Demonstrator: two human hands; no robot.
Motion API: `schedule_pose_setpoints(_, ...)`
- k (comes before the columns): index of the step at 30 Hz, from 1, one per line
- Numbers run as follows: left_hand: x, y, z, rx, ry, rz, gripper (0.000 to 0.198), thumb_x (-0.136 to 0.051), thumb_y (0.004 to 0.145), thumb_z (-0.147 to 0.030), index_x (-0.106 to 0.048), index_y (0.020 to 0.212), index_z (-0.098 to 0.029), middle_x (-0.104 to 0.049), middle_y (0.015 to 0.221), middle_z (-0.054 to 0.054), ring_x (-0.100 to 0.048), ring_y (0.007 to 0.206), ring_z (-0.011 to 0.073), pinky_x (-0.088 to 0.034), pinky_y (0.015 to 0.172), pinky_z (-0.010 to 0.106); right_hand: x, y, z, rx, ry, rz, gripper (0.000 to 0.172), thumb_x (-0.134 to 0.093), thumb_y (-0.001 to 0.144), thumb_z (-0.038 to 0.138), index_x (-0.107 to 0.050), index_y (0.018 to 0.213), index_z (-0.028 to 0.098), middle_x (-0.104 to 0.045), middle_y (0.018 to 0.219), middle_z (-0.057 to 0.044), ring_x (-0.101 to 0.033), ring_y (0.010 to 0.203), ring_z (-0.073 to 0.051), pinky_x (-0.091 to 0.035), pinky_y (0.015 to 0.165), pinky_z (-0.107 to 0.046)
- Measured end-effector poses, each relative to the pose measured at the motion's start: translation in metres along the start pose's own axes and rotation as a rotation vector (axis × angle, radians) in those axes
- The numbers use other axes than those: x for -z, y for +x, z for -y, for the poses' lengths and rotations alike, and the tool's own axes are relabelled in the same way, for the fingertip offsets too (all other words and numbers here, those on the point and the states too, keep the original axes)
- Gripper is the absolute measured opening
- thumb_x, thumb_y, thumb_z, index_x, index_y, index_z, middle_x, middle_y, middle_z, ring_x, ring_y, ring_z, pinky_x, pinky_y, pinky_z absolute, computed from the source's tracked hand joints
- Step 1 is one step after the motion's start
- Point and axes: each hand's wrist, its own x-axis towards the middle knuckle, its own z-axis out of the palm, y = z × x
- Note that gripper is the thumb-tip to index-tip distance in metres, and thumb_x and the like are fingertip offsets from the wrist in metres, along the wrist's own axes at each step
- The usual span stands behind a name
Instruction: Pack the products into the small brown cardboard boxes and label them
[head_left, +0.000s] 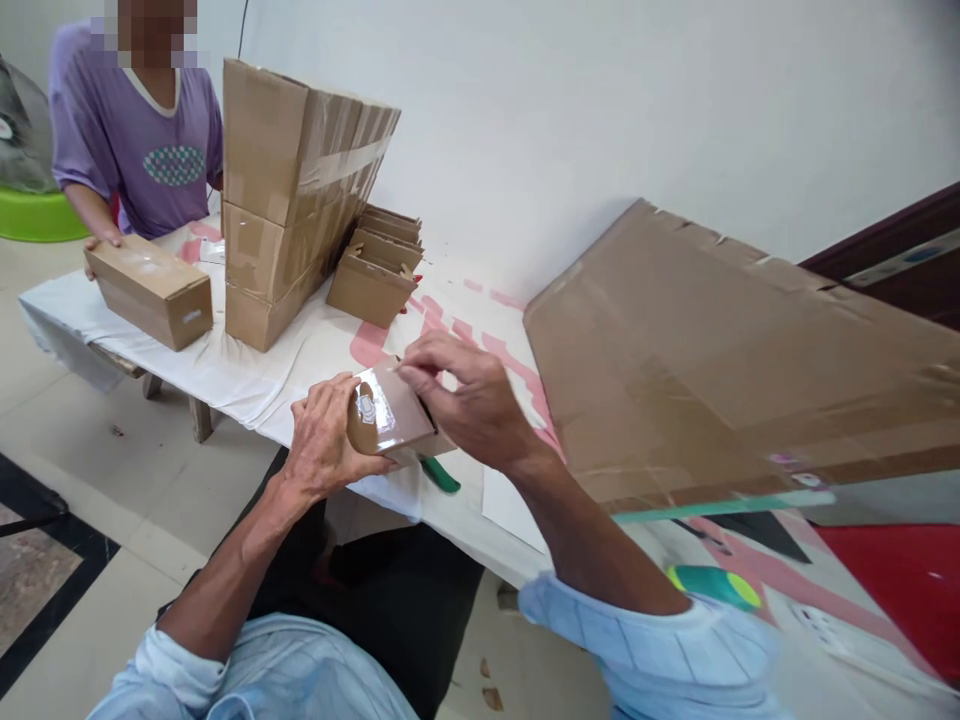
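A small brown cardboard box (394, 415) with shiny tape on it rests at the table's near edge. My left hand (322, 440) wraps around its left end, fingers closed on it. My right hand (465, 395) lies over the box's top right, thumb and forefinger pinched at the top edge on something too small to make out. A green-handled tool (440, 476) lies on the table just under the box.
A large flat cardboard sheet (720, 360) fills the right. Stacked taped cartons (292, 190) and several small boxes (375, 270) stand mid-table on the white cloth (247, 370). A person in a purple shirt (135, 130) holds a long box (150, 290) at far left.
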Motion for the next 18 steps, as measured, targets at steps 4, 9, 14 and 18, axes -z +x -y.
schedule_pose_setpoints(4, 0.007, 0.004, 0.011, -0.052, -0.017, -0.021, 0.104, -0.105, 0.054, -0.045, -0.055, 0.144, -0.025, -0.062, 0.153, 0.019, -0.057, 0.143, 0.0445, -0.045, 0.117, 0.061, 0.023, -0.031, -0.023, -0.183, 0.0, -0.308, 0.022, -0.063, 0.104, 0.039, -0.067, 0.089, 0.025, -0.066, 0.085, -0.002, -0.061, 0.078, -0.019, -0.053, 0.073, -0.035)
schedule_pose_setpoints(9, 0.023, 0.013, 0.035, -0.073, -0.082, -0.009, 0.092, -0.098, 0.064, -0.048, -0.057, 0.143, -0.024, -0.064, 0.151, 0.014, -0.062, 0.14, 0.0386, -0.05, 0.118, 0.054, 0.045, -0.127, -0.105, -0.519, -0.149, -0.522, 0.026, -0.059, 0.1, 0.046, -0.063, 0.086, 0.024, -0.062, 0.078, 0.0, -0.057, 0.073, -0.018, -0.049, 0.071, -0.032)
schedule_pose_setpoints(14, 0.031, 0.021, 0.057, 0.005, -0.082, 0.0, 0.094, -0.094, 0.066, -0.053, -0.057, 0.147, -0.026, -0.063, 0.151, 0.011, -0.063, 0.139, 0.0387, -0.055, 0.116, 0.056, 0.046, -0.228, -0.169, -0.889, -0.317, -0.488, 0.026, -0.051, 0.096, 0.042, -0.052, 0.075, 0.025, -0.06, 0.075, -0.003, -0.055, 0.075, -0.02, -0.048, 0.077, -0.035)
schedule_pose_setpoints(18, 0.033, 0.024, 0.064, 0.021, -0.077, -0.006, 0.093, -0.096, 0.066, -0.051, -0.058, 0.148, -0.03, -0.062, 0.154, 0.01, -0.062, 0.142, 0.0411, -0.054, 0.119, 0.061, 0.032, -0.263, -0.197, -0.943, -0.334, -0.462, 0.018, -0.053, 0.092, 0.031, -0.052, 0.075, 0.026, -0.067, 0.084, -0.007, -0.058, 0.085, -0.023, -0.048, 0.085, -0.037)
